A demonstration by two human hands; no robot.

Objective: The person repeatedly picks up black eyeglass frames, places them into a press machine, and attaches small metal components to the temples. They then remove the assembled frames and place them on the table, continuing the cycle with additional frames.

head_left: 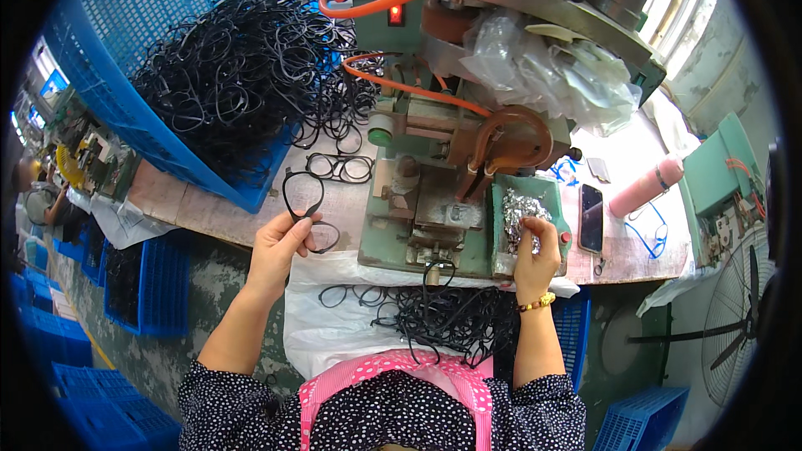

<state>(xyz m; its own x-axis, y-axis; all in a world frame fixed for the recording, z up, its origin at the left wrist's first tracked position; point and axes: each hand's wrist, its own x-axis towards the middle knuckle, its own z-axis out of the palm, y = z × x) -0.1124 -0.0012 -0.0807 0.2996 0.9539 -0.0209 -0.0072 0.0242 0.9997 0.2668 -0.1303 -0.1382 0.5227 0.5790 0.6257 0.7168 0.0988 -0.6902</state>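
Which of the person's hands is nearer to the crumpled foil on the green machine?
Right. The right hand is at the crumpled foil's lower edge, seemingly touching it; the left hand is far left, holding a black eyeglass frame.

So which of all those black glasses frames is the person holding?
The one pinched in the left hand: a single black frame lifted off the bench. The others lie loose in the blue crate and lap pile.

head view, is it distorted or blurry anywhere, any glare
Head view: strong fisheye bend, the blue crate curving near the black rim; daylight blows out the top right corner; left hand, black eyeglass frame and right hand look sharp.
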